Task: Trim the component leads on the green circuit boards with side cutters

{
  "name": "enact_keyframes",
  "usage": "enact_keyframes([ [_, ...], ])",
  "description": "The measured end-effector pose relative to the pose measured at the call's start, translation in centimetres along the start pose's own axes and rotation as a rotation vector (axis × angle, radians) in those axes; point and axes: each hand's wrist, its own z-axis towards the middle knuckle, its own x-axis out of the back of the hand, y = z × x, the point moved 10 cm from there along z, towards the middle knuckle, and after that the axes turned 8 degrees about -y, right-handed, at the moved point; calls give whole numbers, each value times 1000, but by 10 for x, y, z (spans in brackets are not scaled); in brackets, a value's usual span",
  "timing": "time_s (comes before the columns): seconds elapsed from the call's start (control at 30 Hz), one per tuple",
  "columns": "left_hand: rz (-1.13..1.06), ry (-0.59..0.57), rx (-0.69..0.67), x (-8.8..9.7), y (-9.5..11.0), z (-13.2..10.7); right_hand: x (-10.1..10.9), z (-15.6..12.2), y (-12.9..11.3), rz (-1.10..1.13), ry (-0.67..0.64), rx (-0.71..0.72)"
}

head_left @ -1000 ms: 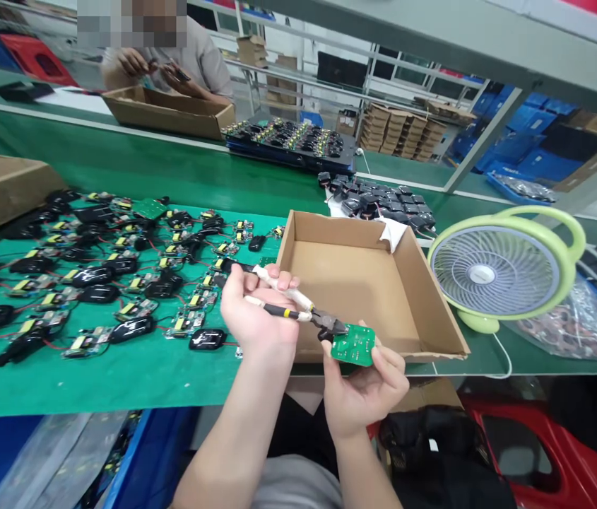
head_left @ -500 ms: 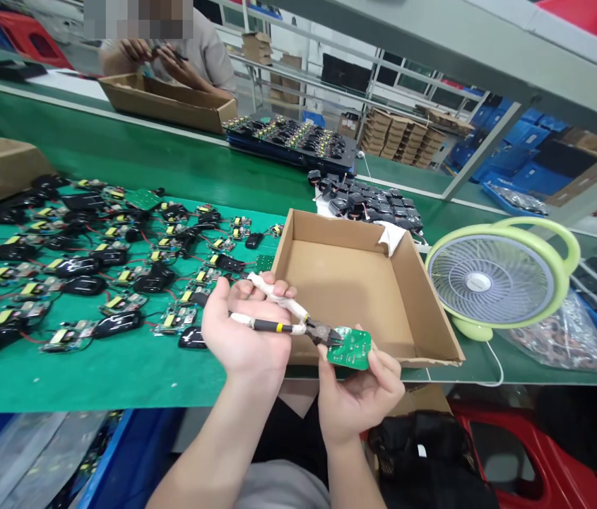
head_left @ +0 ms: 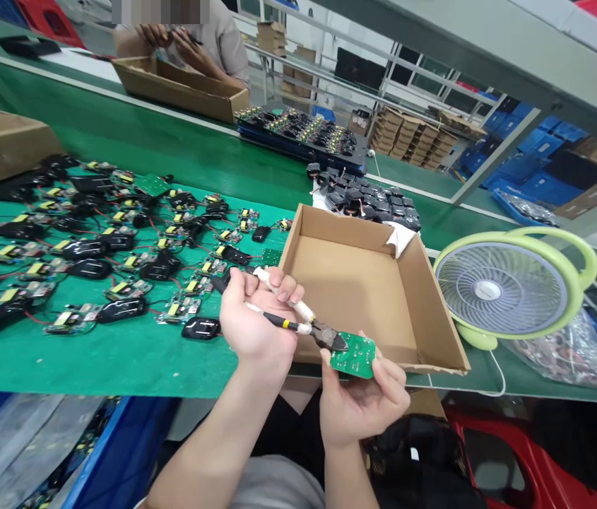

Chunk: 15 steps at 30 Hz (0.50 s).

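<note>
My left hand (head_left: 258,329) is closed around the handles of a pair of cutting pliers (head_left: 327,335), whose grips are wrapped in white tape. The jaws point right and meet the upper left part of a green circuit board (head_left: 356,355). By its edges, my right hand (head_left: 364,399) pinches that board between thumb and fingers, its soldered face turned up. Both hands are over the near edge of an open cardboard box (head_left: 351,272). Whether the jaws grip a lead is too small to tell.
Many wired circuit boards with black casings (head_left: 89,268) cover the green mat (head_left: 133,360) at left. A lime-green fan (head_left: 504,286) stands right of the box. Black parts (head_left: 369,198) lie behind it. Across the bench, a person (head_left: 224,42) works at another cardboard box (head_left: 181,88).
The plier handles have come closer together as my left fingers closed, and the jaws now look shut at the board. The whole view has shifted slightly.
</note>
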Motion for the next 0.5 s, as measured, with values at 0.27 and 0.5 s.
enact_keyframes([
  [0.27,-4,18,28,-2,-5,8,0,-4,3,24,12,2],
  [0.5,2,13,-8,0,1,4,-1,0,2,11,0,-5],
])
